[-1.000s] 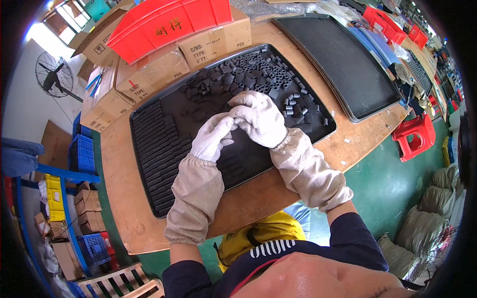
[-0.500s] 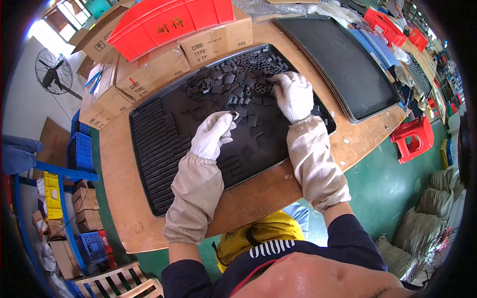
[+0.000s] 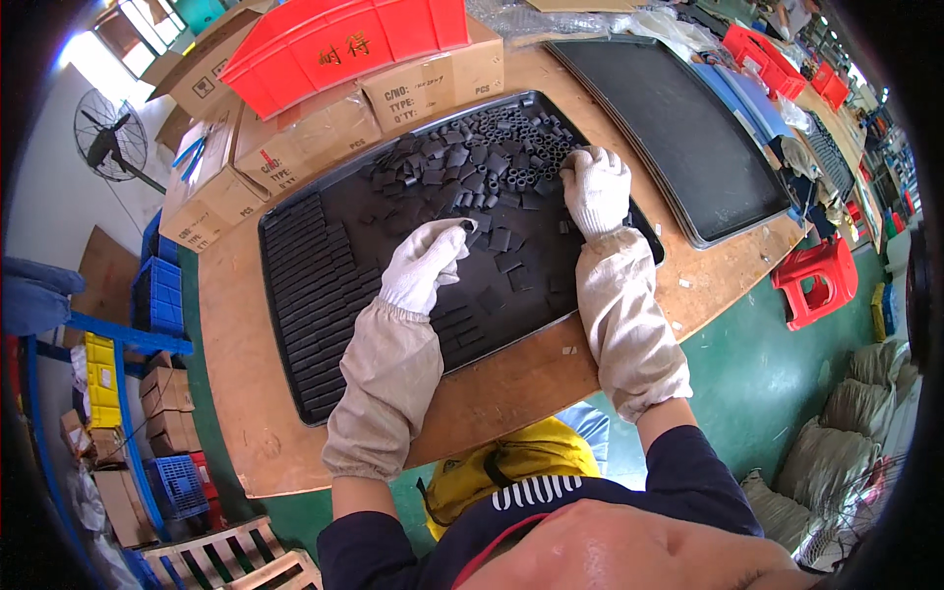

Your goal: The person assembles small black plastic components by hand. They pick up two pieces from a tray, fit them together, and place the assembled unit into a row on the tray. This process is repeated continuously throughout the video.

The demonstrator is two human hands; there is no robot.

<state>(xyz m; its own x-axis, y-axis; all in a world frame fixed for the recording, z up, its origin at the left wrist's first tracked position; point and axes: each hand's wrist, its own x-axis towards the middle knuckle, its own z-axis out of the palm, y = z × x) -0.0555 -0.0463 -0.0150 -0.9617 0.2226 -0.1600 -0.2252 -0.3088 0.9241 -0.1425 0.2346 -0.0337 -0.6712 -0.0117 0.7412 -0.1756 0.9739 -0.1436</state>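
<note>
A large black tray point(image 3: 539, 307) lies on the table under both hands. My left hand point(image 3: 425, 267), in a white knit glove, is closed on a small black tube point(image 3: 466, 226) held at the fingertips. My gloved right hand point(image 3: 598, 193) hovers by the tray's right side, fingers curled together; what they pinch, if anything, is hidden. Loose short black tubes point(image 3: 516, 133) and flat black pieces point(image 3: 457, 157) are heaped at the tray's far side, with several scattered between the hands. Black pieces in neat rows point(image 3: 313, 295) cover the left part.
Cardboard boxes point(image 3: 305, 147) carrying a red bin point(image 3: 344, 49) stand behind the tray. Stacked black trays point(image 3: 669, 128) lie at the right on the wooden table point(image 3: 241, 403). A red stool point(image 3: 818, 285) stands on the floor at right; a blue rack point(image 3: 128, 339) is at left.
My right hand has shifted a little right, away from the heap toward the tray's right edge. My left hand stays nearly in place with the black tube.
</note>
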